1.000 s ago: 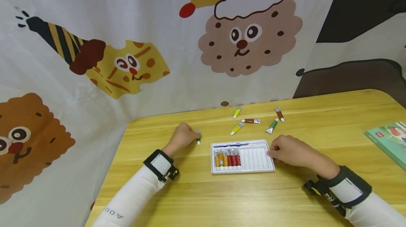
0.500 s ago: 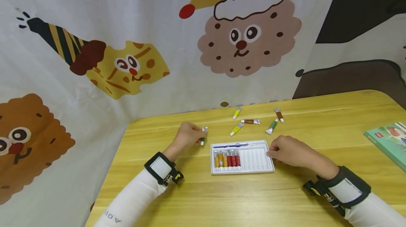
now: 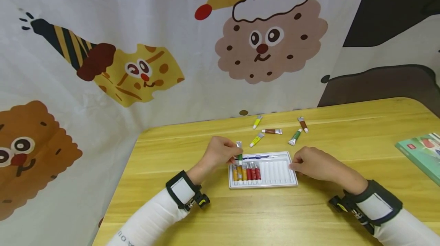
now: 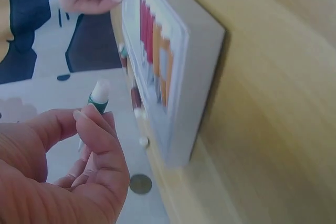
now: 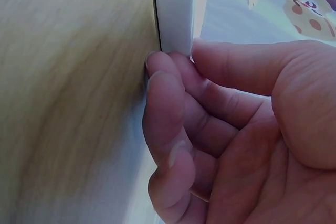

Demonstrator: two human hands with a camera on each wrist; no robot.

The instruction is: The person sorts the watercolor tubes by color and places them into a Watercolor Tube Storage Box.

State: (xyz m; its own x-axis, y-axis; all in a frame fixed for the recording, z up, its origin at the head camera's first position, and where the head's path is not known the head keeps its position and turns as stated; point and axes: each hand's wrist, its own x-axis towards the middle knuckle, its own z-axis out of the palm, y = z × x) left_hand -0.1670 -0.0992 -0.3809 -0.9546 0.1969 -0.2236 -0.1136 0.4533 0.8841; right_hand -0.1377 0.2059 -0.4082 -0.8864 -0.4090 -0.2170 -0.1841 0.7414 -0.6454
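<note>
My left hand [image 3: 219,152] pinches a green paint tube [image 3: 239,154] by its side, above the upper left corner of the white plastic tray [image 3: 279,173]. White cap downward, the tube overlaps the tray's left end in the head view. In the left wrist view the cap and green band of the tube [image 4: 98,97] poke out past thumb and finger. My right hand [image 3: 317,165] grips the tray's right end, its thumb on the rim and fingers against the outer wall [image 5: 176,17] in the right wrist view. Orange-yellow and red paint tubes [image 3: 249,173] fill the tray's left slots.
A thin blue paintbrush [image 3: 254,157] lies along the tray's top groove. Behind it are loose yellow tubes [image 3: 256,139], brown tubes [image 3: 272,131] and another green tube [image 3: 295,137]. A green box [image 3: 421,154] lies at the table's right; a printed curtain [image 3: 192,97] hangs behind.
My left hand has lifted the green tube from the table on the left and carried it right to over the tray's corner. The right hand and tray stay put.
</note>
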